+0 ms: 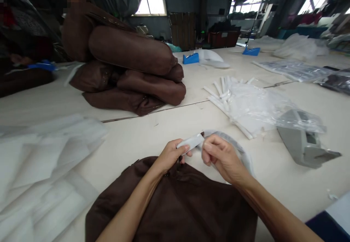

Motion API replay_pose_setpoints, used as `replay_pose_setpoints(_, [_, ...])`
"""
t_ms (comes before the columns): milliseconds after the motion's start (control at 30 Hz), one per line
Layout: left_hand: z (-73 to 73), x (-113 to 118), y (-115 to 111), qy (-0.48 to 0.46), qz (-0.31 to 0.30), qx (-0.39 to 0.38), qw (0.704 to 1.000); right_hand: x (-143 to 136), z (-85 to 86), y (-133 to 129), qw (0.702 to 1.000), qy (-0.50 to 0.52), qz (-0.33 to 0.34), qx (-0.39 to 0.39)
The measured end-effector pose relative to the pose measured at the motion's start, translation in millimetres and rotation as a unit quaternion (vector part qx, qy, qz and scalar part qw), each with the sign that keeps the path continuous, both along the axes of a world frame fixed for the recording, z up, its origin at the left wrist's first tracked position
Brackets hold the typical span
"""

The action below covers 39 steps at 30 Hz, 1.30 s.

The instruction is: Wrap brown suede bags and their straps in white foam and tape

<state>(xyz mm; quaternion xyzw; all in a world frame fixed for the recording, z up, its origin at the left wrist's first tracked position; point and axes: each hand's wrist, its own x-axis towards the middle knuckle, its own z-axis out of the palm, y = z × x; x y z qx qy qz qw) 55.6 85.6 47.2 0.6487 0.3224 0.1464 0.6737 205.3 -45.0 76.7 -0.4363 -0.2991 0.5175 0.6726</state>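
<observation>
A dark brown bag (191, 202) lies on the table in front of me, under my forearms. Above its top edge, my left hand (175, 152) is closed round a white wrapped strip (192, 142), thumb on top. This strip seems to belong to a strap (240, 149) in white wrapping that curves away to the right behind my right hand. Close to the strip's right end is my right hand (218, 152), its thumb and index finger pinched together; what they hold, if anything, is too small to make out.
Brown bags (131, 49) are piled at the back left. White sheets (49, 162) cover the left side. Rolled white pieces and clear plastic (254, 100) lie right of centre, beside a grey tape dispenser (306, 143). Blue dispensers (190, 58) stand farther back. A person (75, 27) is behind the pile.
</observation>
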Motion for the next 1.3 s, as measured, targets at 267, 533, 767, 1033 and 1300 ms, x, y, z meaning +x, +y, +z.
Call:
replay_pose_setpoints(267, [-6.4, -1, 1, -0.040, -0.005, 0.001, 0.999, -24, -65.6, 30, 0.992, -0.015, -0.019, -0.122])
replay_pose_setpoints(533, [-6.7, -5, -1, -0.062, -0.005, -0.021, 0.998, -27, -64.3, 35, 0.994, -0.026, -0.032, -0.106])
replay_pose_setpoints(767, [-7.7, -3, -3, -0.068, 0.046, 0.013, 0.997, -30, -60.8, 33, 0.996, 0.040, -0.003, -0.083])
replay_pose_setpoints(1033, [-5.8, -5, -2, -0.066, 0.049, -0.002, 0.997, -31, -68.6, 35, 0.991, 0.102, -0.012, -0.085])
replay_pose_setpoints(1300, [-10.9, -8, 2, -0.063, 0.055, -0.080, 0.993, -34, -69.0, 42, 0.997, 0.056, 0.014, -0.045])
